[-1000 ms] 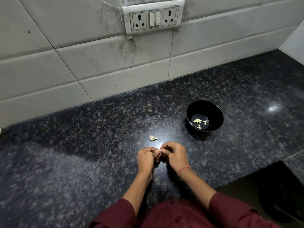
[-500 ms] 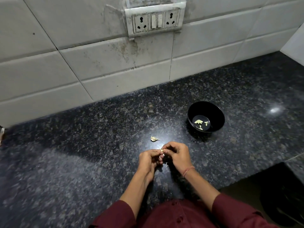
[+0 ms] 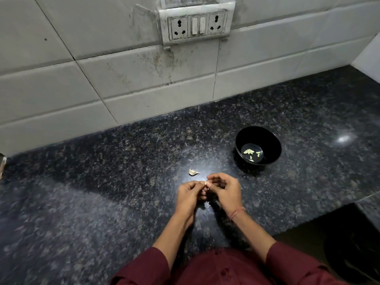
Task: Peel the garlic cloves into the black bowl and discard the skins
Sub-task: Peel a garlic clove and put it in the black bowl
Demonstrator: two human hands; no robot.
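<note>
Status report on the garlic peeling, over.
Left hand and right hand both pinch one garlic clove. Black bowl holds a few peeled cloves. Loose garlic piece on counter beyond hands; nothing blocks bowl.

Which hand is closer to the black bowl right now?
Right. The right hand is nearer, toward the person and left of the black bowl; the left hand lies beyond it, farther left. Both pinch a garlic clove.
</note>
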